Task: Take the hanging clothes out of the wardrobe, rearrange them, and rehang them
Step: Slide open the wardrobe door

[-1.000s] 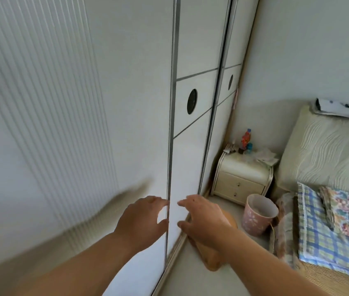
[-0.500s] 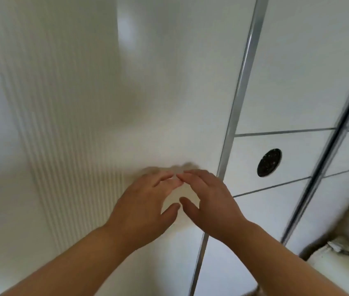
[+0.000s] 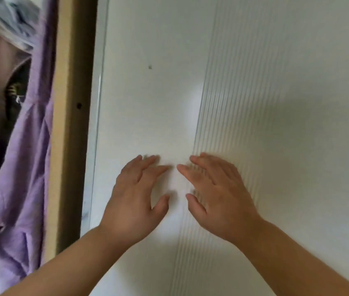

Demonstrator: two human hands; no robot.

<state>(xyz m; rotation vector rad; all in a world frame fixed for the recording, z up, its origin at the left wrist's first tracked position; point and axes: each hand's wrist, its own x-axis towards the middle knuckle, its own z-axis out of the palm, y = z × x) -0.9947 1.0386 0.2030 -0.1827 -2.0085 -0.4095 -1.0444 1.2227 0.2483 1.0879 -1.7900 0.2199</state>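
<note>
Your left grip (image 3: 135,201) and right grip (image 3: 218,199) are bare hands; behind them, your left forearm (image 3: 73,263) and right forearm (image 3: 297,257) are bare as far as they show.

Smooth glossy wardrobe door (image 3: 158,82), part ribbed; soft purple cloth garment (image 3: 26,167).

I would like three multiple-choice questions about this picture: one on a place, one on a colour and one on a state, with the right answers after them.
1. Where does the purple garment hang?
A. right of both hands
B. in the opening left of the white door
C. over one arm

2. What colour is the frame beside that opening?
A. brown
B. blue
C. red

3. How is the left hand?
A. closed round a hanger
B. made into a fist
C. open, fingers spread on the door

Answers:
1 B: it shows at the left edge, beyond the frame.
2 A: the strip is wood-brown.
3 C: like the right hand, it lies flat and holds nothing.
</note>
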